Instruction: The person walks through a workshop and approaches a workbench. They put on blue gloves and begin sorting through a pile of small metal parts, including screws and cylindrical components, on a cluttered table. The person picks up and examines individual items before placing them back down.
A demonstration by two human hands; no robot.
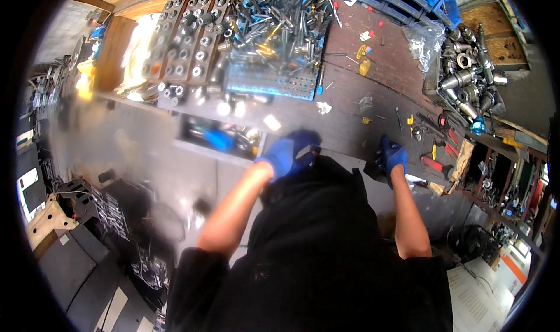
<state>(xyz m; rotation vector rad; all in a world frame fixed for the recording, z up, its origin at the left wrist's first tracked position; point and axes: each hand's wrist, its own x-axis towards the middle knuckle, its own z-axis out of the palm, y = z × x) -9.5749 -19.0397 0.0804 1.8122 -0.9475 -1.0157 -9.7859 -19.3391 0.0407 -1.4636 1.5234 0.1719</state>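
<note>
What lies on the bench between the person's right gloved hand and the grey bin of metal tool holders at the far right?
In the head view, between the right hand and the bin, the dark benchtop carries small scattered tools with yellow and red parts.

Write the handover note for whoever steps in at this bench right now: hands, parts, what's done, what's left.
Left hand: blue glove, closed around a small dark part at the bench edge.
Right hand: blue glove, resting on a dark block on the workbench.
Nearby: perforated tray heaped with metal tools, holder rack, crate of steel holders, red-handled tools.
Done: cannot tell from this view.
Left: both pieces are in hand, not yet set down.
</note>
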